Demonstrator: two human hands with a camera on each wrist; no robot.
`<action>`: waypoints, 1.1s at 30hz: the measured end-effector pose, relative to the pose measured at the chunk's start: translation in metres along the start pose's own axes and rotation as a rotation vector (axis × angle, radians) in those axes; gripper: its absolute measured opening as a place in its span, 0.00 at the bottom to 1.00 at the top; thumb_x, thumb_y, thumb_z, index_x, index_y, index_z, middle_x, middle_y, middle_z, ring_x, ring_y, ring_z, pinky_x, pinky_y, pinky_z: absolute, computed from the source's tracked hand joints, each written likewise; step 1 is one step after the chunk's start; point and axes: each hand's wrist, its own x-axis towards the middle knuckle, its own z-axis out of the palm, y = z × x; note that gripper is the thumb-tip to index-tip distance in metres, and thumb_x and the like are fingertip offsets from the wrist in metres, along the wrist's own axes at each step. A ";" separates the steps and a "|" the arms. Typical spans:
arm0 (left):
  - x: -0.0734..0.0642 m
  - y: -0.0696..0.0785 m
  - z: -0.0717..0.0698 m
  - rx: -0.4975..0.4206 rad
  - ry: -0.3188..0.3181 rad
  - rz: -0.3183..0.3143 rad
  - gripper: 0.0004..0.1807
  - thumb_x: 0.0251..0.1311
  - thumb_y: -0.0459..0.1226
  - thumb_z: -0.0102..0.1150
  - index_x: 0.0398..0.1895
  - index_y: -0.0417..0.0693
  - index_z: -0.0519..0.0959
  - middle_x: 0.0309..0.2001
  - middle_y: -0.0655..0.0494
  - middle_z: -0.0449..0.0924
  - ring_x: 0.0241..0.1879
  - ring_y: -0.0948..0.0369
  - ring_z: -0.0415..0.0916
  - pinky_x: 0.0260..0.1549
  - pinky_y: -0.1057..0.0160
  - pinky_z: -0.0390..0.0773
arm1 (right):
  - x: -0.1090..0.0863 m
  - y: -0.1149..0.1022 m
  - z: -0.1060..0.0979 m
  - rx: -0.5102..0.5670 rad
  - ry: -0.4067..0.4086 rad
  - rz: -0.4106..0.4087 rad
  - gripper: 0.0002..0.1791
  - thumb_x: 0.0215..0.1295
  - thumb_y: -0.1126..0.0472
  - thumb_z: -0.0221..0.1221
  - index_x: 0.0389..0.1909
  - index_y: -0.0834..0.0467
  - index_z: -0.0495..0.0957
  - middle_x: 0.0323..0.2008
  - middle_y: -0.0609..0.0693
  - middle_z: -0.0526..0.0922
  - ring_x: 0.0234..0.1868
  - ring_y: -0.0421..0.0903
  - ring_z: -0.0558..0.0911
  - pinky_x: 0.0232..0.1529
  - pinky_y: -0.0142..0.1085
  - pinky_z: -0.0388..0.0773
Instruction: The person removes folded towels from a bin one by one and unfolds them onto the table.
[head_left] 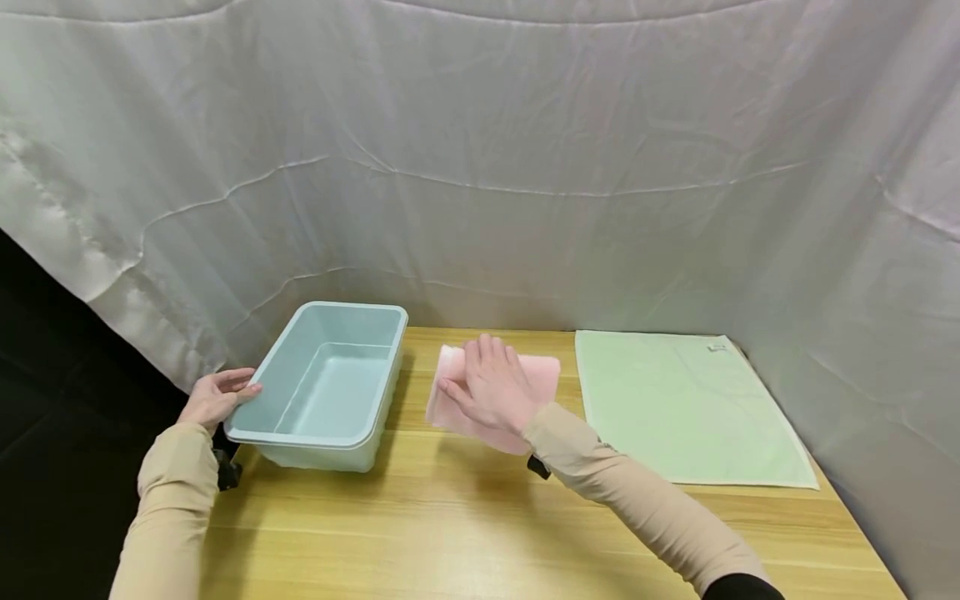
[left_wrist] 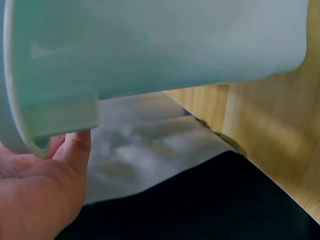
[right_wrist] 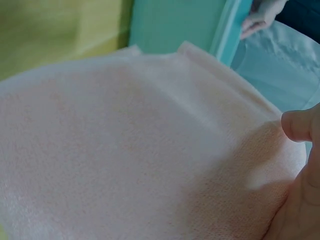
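My left hand [head_left: 217, 398] grips the left rim of a pale blue plastic basin [head_left: 251, 429], thumb on top of the rim and fingers under it. In the left wrist view the hand [left_wrist: 47, 185] is at the basin's lip, below its outer wall [left_wrist: 165, 45]. My right hand [head_left: 497, 383] holds a folded pink towel [head_left: 542, 379] over the table, right of the basin. The right wrist view shows the thumb [right_wrist: 300, 125] against the towel [right_wrist: 110, 145], which hides the other fingers. Inside, the basin shows a bare bottom.
A light green towel [head_left: 675, 408] lies spread flat at the table's right side, a small label at its far corner. Grey curtain [head_left: 480, 225] hangs behind the wooden table [head_left: 360, 533]. Beyond the table's left edge there is dark cloth [head_left: 60, 417].
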 end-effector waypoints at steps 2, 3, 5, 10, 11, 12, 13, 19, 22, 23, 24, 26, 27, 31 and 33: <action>0.001 -0.001 -0.002 0.001 0.005 0.001 0.32 0.66 0.31 0.60 0.65 0.15 0.61 0.27 0.81 0.75 0.30 0.81 0.73 0.31 0.77 0.79 | -0.004 -0.002 0.008 0.017 -0.021 0.006 0.30 0.74 0.38 0.47 0.47 0.65 0.70 0.37 0.55 0.70 0.39 0.51 0.68 0.38 0.38 0.68; 0.002 -0.002 -0.003 0.004 0.009 0.000 0.32 0.66 0.31 0.60 0.64 0.15 0.62 0.27 0.81 0.74 0.30 0.82 0.73 0.31 0.77 0.78 | -0.006 -0.003 0.012 0.025 -0.033 0.010 0.31 0.74 0.38 0.47 0.48 0.65 0.69 0.38 0.55 0.70 0.39 0.51 0.68 0.39 0.38 0.68; 0.002 -0.004 -0.004 -0.001 0.009 -0.006 0.31 0.66 0.31 0.60 0.63 0.15 0.63 0.27 0.81 0.75 0.30 0.82 0.72 0.31 0.78 0.78 | -0.009 -0.005 0.019 0.034 -0.046 0.013 0.31 0.74 0.37 0.47 0.48 0.65 0.69 0.37 0.55 0.70 0.38 0.50 0.67 0.39 0.37 0.67; 0.002 -0.003 -0.003 0.057 0.025 -0.019 0.31 0.67 0.33 0.59 0.65 0.17 0.63 0.35 0.59 0.84 0.32 0.82 0.71 0.32 0.79 0.76 | -0.016 -0.007 0.035 0.050 -0.073 0.017 0.29 0.74 0.38 0.47 0.46 0.64 0.69 0.35 0.53 0.66 0.36 0.48 0.63 0.38 0.35 0.62; 0.001 -0.001 -0.001 0.095 0.033 -0.015 0.32 0.68 0.35 0.58 0.66 0.18 0.63 0.39 0.49 0.85 0.35 0.78 0.74 0.33 0.79 0.75 | -0.017 -0.007 0.037 0.053 -0.087 0.023 0.28 0.75 0.39 0.47 0.47 0.64 0.69 0.35 0.52 0.65 0.36 0.48 0.62 0.38 0.34 0.61; 0.000 0.002 0.001 0.138 0.043 -0.003 0.34 0.69 0.36 0.57 0.67 0.18 0.61 0.45 0.38 0.83 0.38 0.71 0.77 0.36 0.77 0.75 | -0.018 -0.007 0.040 0.058 -0.098 0.028 0.28 0.75 0.40 0.47 0.48 0.64 0.69 0.35 0.52 0.65 0.36 0.48 0.62 0.37 0.34 0.61; -0.002 0.006 0.003 0.176 0.052 0.010 0.35 0.69 0.37 0.56 0.69 0.19 0.59 0.52 0.28 0.79 0.43 0.63 0.79 0.42 0.73 0.78 | -0.019 -0.007 0.042 0.061 -0.114 0.033 0.27 0.75 0.40 0.47 0.49 0.64 0.69 0.35 0.52 0.65 0.36 0.47 0.62 0.37 0.33 0.60; -0.016 0.035 0.031 0.242 0.178 0.184 0.35 0.69 0.40 0.58 0.70 0.26 0.59 0.64 0.21 0.64 0.66 0.29 0.57 0.65 0.35 0.62 | -0.019 -0.003 0.045 0.112 -0.140 0.025 0.20 0.77 0.49 0.50 0.51 0.64 0.69 0.36 0.51 0.67 0.36 0.46 0.63 0.37 0.33 0.61; -0.025 0.053 0.053 0.210 0.205 0.326 0.33 0.67 0.38 0.61 0.69 0.29 0.63 0.62 0.25 0.68 0.65 0.32 0.58 0.62 0.35 0.60 | -0.016 0.000 0.041 0.182 -0.117 -0.011 0.15 0.76 0.55 0.52 0.50 0.64 0.69 0.35 0.51 0.69 0.36 0.46 0.65 0.37 0.34 0.65; -0.027 0.059 0.060 0.198 0.197 0.366 0.32 0.67 0.37 0.61 0.69 0.30 0.65 0.62 0.26 0.70 0.65 0.33 0.59 0.62 0.36 0.61 | -0.015 0.001 0.039 0.214 -0.109 -0.026 0.14 0.76 0.57 0.53 0.49 0.64 0.69 0.34 0.52 0.70 0.36 0.46 0.66 0.38 0.35 0.66; -0.030 0.065 0.068 0.187 0.181 0.400 0.31 0.67 0.36 0.61 0.69 0.31 0.65 0.61 0.28 0.71 0.64 0.35 0.60 0.61 0.38 0.61 | -0.014 0.002 0.037 0.253 -0.098 -0.042 0.12 0.75 0.58 0.54 0.48 0.65 0.70 0.34 0.52 0.71 0.35 0.46 0.67 0.38 0.36 0.67; -0.034 0.076 0.080 0.164 0.140 0.441 0.30 0.67 0.36 0.61 0.69 0.33 0.66 0.61 0.30 0.72 0.64 0.37 0.62 0.61 0.39 0.61 | -0.011 0.005 0.032 0.337 -0.082 -0.068 0.10 0.75 0.61 0.54 0.47 0.65 0.70 0.34 0.53 0.73 0.36 0.46 0.69 0.38 0.37 0.71; -0.036 0.080 0.085 0.152 0.124 0.456 0.29 0.67 0.36 0.61 0.69 0.34 0.67 0.61 0.30 0.73 0.64 0.38 0.63 0.62 0.39 0.62 | -0.010 0.006 0.029 0.381 -0.083 -0.074 0.10 0.74 0.62 0.55 0.47 0.65 0.70 0.34 0.53 0.73 0.36 0.46 0.70 0.39 0.38 0.72; -0.042 0.094 0.104 0.117 0.042 0.495 0.28 0.68 0.35 0.61 0.69 0.36 0.67 0.60 0.34 0.75 0.65 0.40 0.66 0.65 0.40 0.63 | -0.005 0.012 0.017 0.603 -0.147 -0.049 0.09 0.74 0.62 0.56 0.47 0.63 0.71 0.36 0.53 0.75 0.36 0.44 0.72 0.38 0.34 0.72; -0.044 0.098 0.114 0.108 -0.008 0.521 0.29 0.67 0.34 0.62 0.69 0.37 0.68 0.60 0.35 0.76 0.64 0.41 0.69 0.66 0.42 0.64 | -0.002 0.016 0.010 0.715 -0.179 -0.025 0.10 0.73 0.61 0.58 0.46 0.64 0.73 0.35 0.53 0.76 0.35 0.43 0.71 0.36 0.31 0.71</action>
